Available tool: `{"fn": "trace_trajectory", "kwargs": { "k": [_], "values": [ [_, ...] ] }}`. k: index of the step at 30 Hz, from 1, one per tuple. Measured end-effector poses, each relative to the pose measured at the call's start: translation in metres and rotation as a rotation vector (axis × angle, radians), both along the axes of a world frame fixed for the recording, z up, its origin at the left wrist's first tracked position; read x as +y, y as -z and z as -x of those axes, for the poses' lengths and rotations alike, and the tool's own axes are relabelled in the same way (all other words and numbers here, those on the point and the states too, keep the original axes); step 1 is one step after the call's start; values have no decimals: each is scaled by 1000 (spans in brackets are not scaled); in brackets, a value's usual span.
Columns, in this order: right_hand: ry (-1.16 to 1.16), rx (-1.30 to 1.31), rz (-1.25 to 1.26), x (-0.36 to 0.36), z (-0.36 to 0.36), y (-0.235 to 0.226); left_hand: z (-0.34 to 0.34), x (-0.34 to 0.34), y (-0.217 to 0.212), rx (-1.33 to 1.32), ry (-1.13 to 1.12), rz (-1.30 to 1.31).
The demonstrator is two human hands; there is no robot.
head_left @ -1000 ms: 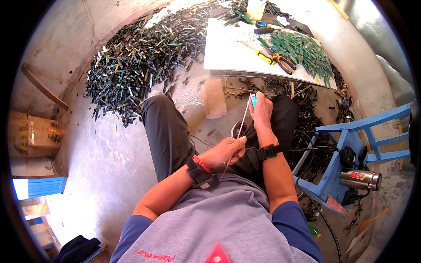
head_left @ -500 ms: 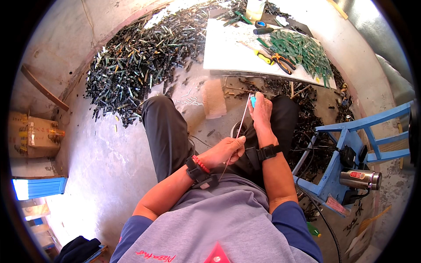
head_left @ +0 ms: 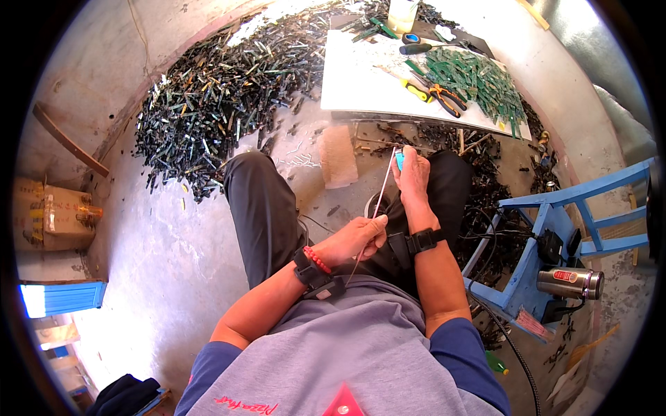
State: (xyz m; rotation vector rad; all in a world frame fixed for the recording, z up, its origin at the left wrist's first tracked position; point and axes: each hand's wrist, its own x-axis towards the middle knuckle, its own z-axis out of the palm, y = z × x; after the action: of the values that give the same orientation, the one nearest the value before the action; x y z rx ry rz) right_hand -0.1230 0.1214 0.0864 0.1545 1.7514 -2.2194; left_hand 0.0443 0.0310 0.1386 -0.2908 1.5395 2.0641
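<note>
A long, thin, pale reddish stick [head_left: 383,187] slants up from my lap toward the right. My left hand [head_left: 361,239] is closed round its lower part, thumb on top, and the thin end shows below the fist. At the upper end, my right hand [head_left: 414,173] is closed on a small turquoise object [head_left: 400,160]. Its kind is mostly hidden by the fingers, and it sits right beside the stick's tip. Whether the two touch, I cannot tell. Both hands are between my knees, above the floor.
Ahead stands a white-topped table [head_left: 354,83] with green strips [head_left: 472,80], pliers [head_left: 447,99], a screwdriver [head_left: 416,49] and a cup [head_left: 402,15]. A heap of dark strips [head_left: 215,104] covers the floor at left. A blue chair [head_left: 513,277] at right holds a steel flask [head_left: 565,283].
</note>
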Motion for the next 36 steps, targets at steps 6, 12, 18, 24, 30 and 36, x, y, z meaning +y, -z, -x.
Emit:
{"fn": "trace_trajectory", "kwargs": {
  "k": [6, 12, 18, 24, 30, 36],
  "values": [
    [-45, -15, -74, 1, 0, -5, 0, 0, -3, 14, 8, 5],
    [29, -30, 21, -4, 0, -2, 0, -1, -5, 24, 1, 17],
    [-44, -3, -38, 0, -1, -4, 1, 0, -3, 29, 16, 29],
    [-12, -24, 4, -1, -1, -5, 1, -1, -5, 30, 18, 35],
    [-49, -26, -6, 2, 0, -2, 1, -1, -5, 36, 20, 31],
    [-28, -19, 0, 1, 2, 2, 0, -1, -4, 34, 14, 21]
  ]
}}
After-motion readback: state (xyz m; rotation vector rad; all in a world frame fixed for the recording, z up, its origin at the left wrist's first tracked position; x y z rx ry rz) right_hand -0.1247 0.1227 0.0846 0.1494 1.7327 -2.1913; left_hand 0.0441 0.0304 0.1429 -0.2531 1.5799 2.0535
